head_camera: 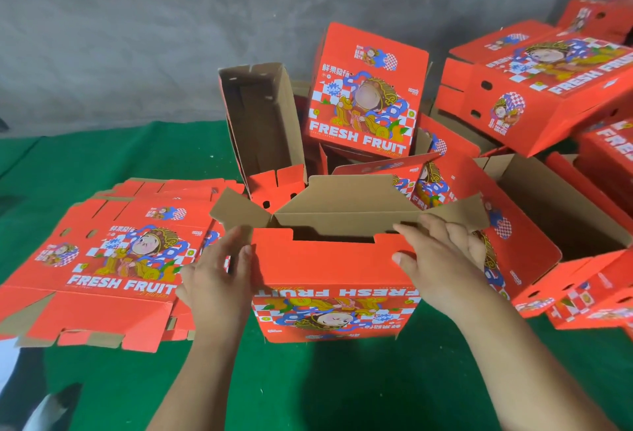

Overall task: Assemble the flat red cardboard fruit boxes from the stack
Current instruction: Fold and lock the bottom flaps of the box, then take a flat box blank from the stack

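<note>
A red "FRESH FRUIT" cardboard box (329,276) stands upside down in front of me on the green cloth, its brown flaps spread at the top. My left hand (215,276) holds the box's left edge, fingers along the side wall and thumb on the front panel. My right hand (442,252) grips the right end, fingers curled over the brown right flap and thumb on the red front flap. A stack of flat red boxes (102,266) lies to the left.
Several assembled red boxes (366,91) are piled behind and to the right, some open with brown insides showing (555,204). A grey wall rises behind. Green cloth (325,389) covers the surface near me.
</note>
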